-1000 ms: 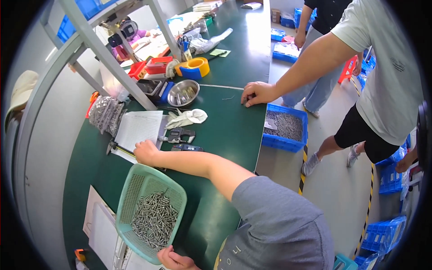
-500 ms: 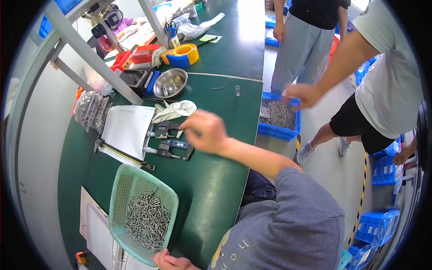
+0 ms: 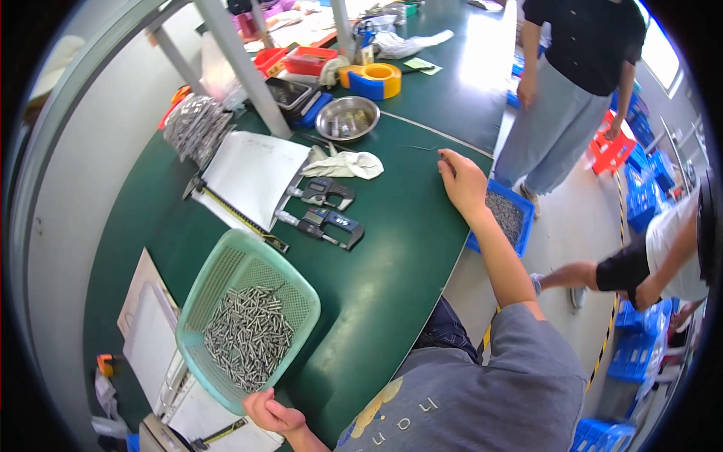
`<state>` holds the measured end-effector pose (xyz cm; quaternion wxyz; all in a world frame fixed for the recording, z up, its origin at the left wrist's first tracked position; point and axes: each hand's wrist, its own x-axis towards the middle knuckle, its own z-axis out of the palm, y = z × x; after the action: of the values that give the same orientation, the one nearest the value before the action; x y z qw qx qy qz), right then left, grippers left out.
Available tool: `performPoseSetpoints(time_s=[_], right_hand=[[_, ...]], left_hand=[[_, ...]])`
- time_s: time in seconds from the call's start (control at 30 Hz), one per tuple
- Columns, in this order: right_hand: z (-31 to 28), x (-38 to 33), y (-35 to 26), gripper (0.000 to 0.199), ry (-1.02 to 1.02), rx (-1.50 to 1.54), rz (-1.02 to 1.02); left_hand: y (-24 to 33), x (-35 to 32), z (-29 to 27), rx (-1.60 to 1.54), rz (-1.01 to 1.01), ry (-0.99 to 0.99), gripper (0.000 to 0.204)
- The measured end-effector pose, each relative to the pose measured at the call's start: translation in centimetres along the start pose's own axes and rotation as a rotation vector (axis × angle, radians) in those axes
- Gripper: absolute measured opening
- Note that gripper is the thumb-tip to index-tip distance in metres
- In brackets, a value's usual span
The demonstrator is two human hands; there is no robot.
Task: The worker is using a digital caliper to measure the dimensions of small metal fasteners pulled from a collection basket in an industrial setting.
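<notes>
A mint-green plastic basket (image 3: 197,301) holds a heap of small metal pins (image 3: 248,339). My left hand (image 3: 273,412) is closed on its near rim. Farther off, my right hand (image 3: 465,183) is over the table's right edge with its fingers curled. What they hold, if anything, is hidden. A thin bent wire (image 3: 419,147) lies just left of its fingertips. Two digital micrometers, an upper one (image 3: 325,191) and a lower one (image 3: 325,226), lie between the basket and a white glove (image 3: 345,164).
A steel bowl (image 3: 347,118) with small pieces and a yellow-blue tape dispenser (image 3: 373,79) stand farther back. Paper sheets (image 3: 252,173) and a caliper (image 3: 237,216) lie left. A blue crate (image 3: 520,218) stands beyond the table edge; two people are on the right.
My right hand has left the micrometers for the right, where a small clear vial stood; the vial is out of sight. The view has shifted. The white-shirted person has moved away from the crate.
</notes>
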<state>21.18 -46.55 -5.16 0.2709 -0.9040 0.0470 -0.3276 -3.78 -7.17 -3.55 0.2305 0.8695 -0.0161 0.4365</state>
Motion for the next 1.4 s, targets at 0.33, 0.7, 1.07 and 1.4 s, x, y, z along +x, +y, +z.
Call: performPoseSetpoints(time_s=[0.33,0.7,1.07,1.4], right_hand=[[-0.3,-3.2,-10.4,0.021,-0.364,0.535,-0.536],[-1.5,4.1,-13.3,0.023,-0.459,0.802,-1.056],[12.2,20.3,-7.2,0.026,-0.85,-0.103,-1.035],[12.7,21.6,-5.7,0.015,-0.891,0.024,-1.002]], left_hand=[[7.9,7.5,4.2,-0.43,-0.182,-0.457,0.025],[12.5,9.8,17.5,-1.116,-0.66,-0.399,0.042],[12.3,7.8,24.3,-0.986,-0.464,-0.588,0.015],[12.4,8.7,24.6,-0.941,-0.441,-0.609,0.043]])
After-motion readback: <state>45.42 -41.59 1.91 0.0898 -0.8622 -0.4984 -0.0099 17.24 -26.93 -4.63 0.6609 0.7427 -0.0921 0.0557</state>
